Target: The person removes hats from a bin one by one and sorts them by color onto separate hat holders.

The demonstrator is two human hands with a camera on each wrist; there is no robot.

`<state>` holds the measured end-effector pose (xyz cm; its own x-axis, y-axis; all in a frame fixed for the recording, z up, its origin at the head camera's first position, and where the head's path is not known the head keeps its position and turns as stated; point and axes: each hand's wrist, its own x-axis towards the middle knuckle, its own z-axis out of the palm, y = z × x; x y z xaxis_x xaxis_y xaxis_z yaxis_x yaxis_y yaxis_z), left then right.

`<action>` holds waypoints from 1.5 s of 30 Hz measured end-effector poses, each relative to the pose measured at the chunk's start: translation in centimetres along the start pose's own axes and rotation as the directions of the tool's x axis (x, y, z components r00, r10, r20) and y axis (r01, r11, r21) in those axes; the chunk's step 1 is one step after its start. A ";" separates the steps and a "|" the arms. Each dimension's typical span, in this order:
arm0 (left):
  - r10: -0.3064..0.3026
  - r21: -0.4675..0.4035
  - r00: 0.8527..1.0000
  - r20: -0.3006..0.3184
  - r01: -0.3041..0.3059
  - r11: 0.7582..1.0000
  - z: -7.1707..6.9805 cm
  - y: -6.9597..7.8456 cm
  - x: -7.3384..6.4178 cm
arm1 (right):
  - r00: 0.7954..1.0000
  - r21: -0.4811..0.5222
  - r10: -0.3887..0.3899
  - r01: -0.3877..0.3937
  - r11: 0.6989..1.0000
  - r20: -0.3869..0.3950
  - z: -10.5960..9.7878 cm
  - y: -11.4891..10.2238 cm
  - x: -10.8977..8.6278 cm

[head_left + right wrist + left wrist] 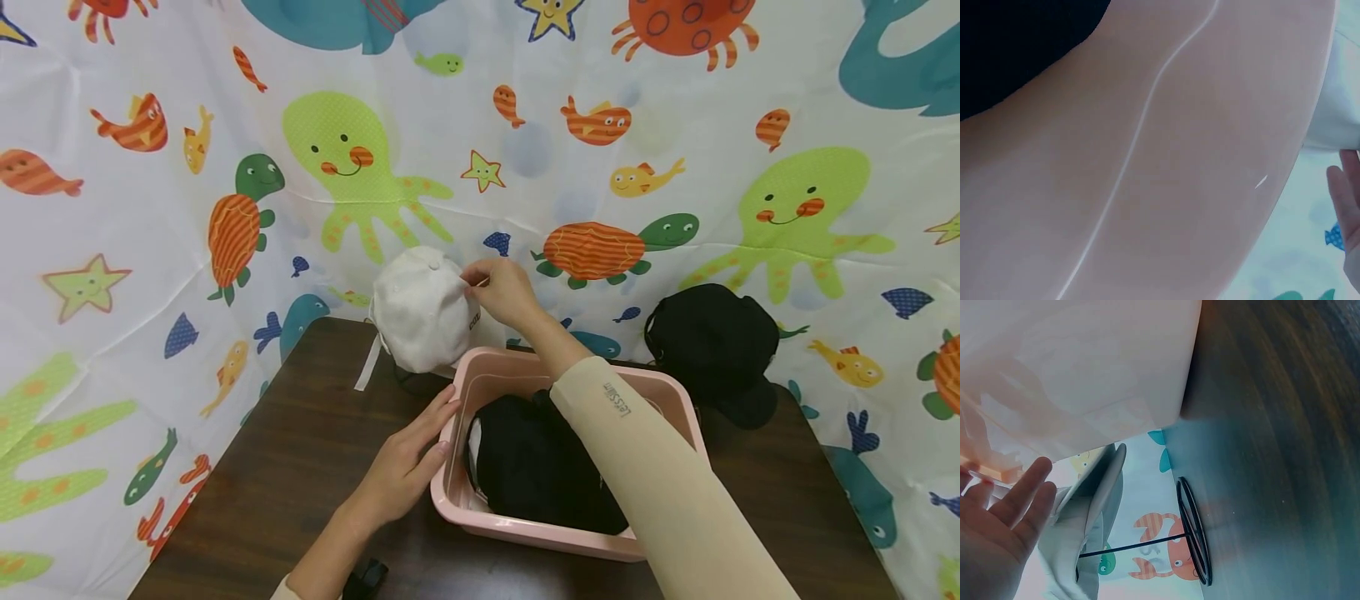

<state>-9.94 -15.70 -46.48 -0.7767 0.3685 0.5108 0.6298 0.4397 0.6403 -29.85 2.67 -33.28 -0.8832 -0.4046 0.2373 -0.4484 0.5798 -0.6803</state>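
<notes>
In the head view my right hand (504, 292) reaches over the pink basin (555, 543) and pinches the side of a white cap (422, 307) with dark lettering. The cap sits on a black wire stand (1194, 532), whose round base shows on the table in the left wrist view. A strap hangs down at the cap's left. My left hand (405, 461) rests with straight fingers against the basin's left rim. Inside the basin lies a black cap (536, 471), partly covered by my right sleeve (637, 450). Only the fingers (1340, 187) of the right hand show at the right wrist view's edge.
A second black cap (708, 346) is perched behind the basin at the right, brim toward the front. The dark wooden table (262, 475) meets a hanging sheet (480, 217) printed with sea animals. A small black object (365, 577) lies by my left forearm.
</notes>
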 end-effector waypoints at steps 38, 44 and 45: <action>-0.008 -0.003 1.000 0.010 0.008 1.000 0.1 0.0 0.2 | 0.995 -0.208 -0.007 0.028 0.978 0.103 -6.0 -2.7 -1.6; -0.010 -0.009 1.000 0.010 0.010 1.000 0.1 0.0 0.1 | 0.996 -0.236 -0.019 0.040 0.971 0.087 -7.5 -3.2 -2.5; -0.011 -0.009 1.000 0.010 0.011 1.000 0.1 0.0 0.1 | 0.996 -0.240 -0.023 0.043 0.970 0.086 -7.8 -3.3 -2.7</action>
<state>-10.04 -15.62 -46.47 -0.7835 0.3716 0.4981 0.6210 0.4368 0.6508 -27.04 7.34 -26.27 -0.8576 -0.4769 0.1925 -0.5058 0.7144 -0.4835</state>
